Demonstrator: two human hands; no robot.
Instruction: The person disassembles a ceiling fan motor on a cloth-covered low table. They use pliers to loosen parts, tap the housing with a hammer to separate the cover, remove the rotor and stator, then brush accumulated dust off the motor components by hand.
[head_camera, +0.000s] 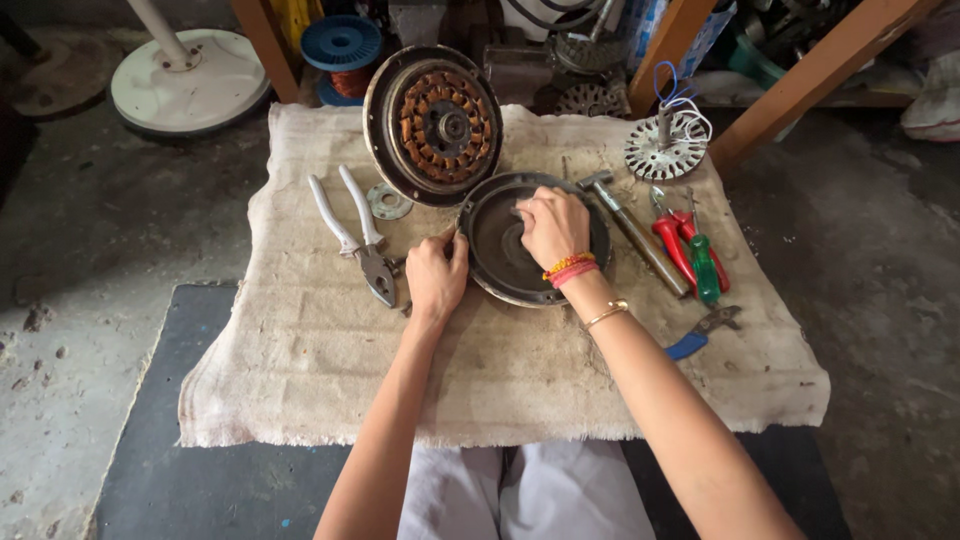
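A round dark metal motor cover (500, 265) lies open side up on a beige cloth (330, 350). My left hand (436, 275) grips its left rim with closed fingers. My right hand (552, 226) rests inside the cover, fingers curled and pressing a small pale rag against the inner surface. Behind the cover leans a round motor housing with copper windings (432, 125), tilted up toward me.
White-handled pliers (355, 235) and a metal washer (388, 202) lie left of the cover. A hammer (630, 230), red-handled pliers (675, 245), a green screwdriver (706, 268) and blue-handled cutters (700, 335) lie right. A white finned rotor (664, 146) sits at back right, a fan base (188, 78) at back left.
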